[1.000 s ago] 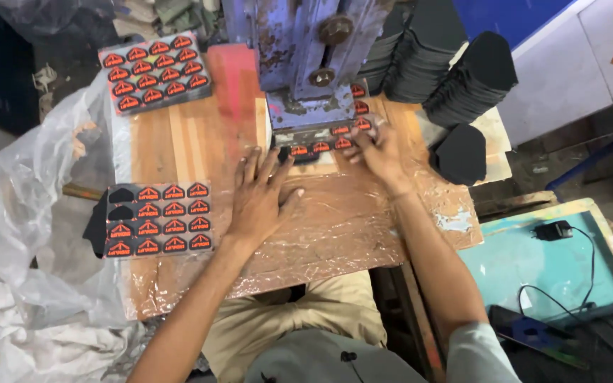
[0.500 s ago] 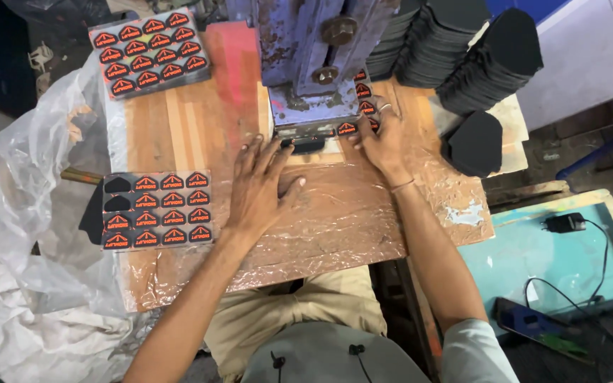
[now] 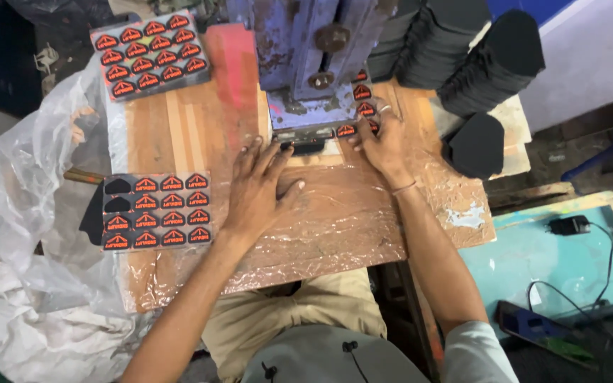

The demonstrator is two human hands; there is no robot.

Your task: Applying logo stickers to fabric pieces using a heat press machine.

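My left hand (image 3: pixel 259 186) lies flat on the plastic-wrapped wooden bench (image 3: pixel 335 227), fingers spread, fingertips at a small black piece (image 3: pixel 308 147) under the blue press head (image 3: pixel 313 64). My right hand (image 3: pixel 382 138) rests on a black sheet of orange triangular badges (image 3: pixel 360 99) to the right of the press, fingers pressing it down. Neither hand grips anything that I can see.
A sheet of orange badges (image 3: pixel 157 211) lies at the bench's left, another sheet (image 3: pixel 149 51) at the far left. Stacks of black shaped pieces (image 3: pixel 494 67) stand at the far right. A clear plastic bag (image 3: pixel 30 213) hangs off the left. A teal board (image 3: pixel 555 255) with a phone and cable sits lower right.
Both hands have stayed at the press. The left hand's fingertips have edged closer to the black piece under the head. The camera has shifted slightly.
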